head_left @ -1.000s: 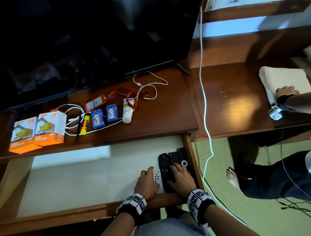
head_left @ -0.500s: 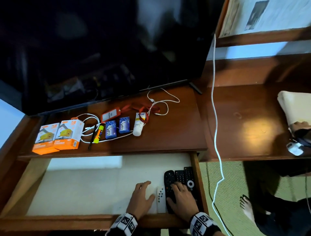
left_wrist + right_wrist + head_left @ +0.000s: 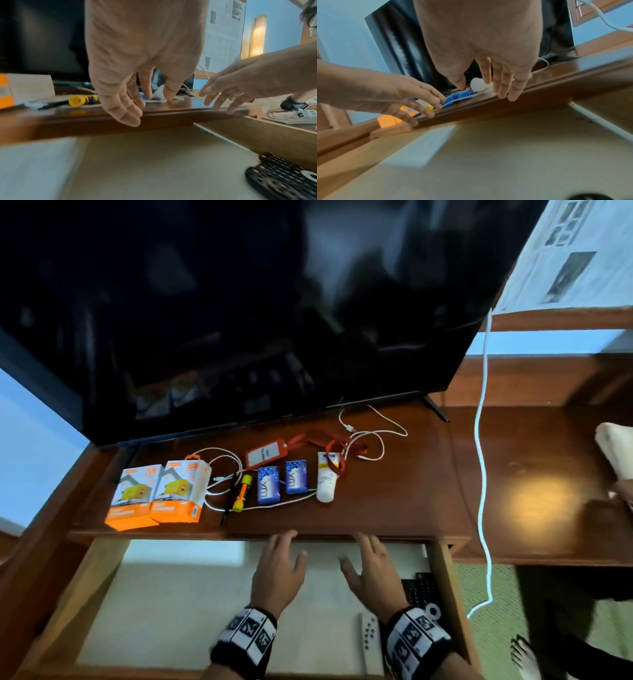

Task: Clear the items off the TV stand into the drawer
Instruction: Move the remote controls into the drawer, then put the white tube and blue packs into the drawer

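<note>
Head view: above the open wooden drawer (image 3: 442,583), both hands, left hand (image 3: 277,571) and right hand (image 3: 371,575), reach empty, fingers loosely spread, toward a white tube (image 3: 327,477) and glossy blue packets (image 3: 269,490) beyond.

Both hands were out in front, palms down, holding nothing. Left hand (image 3: 278,571): fingers (image 3: 130,106) extended and slightly spread, thumb out to the side. Right hand (image 3: 371,573): same pose, fingers (image 3: 503,83) straight, loosely apart. Patterned bands sat on both wrists, forearms roughly parallel.
</note>
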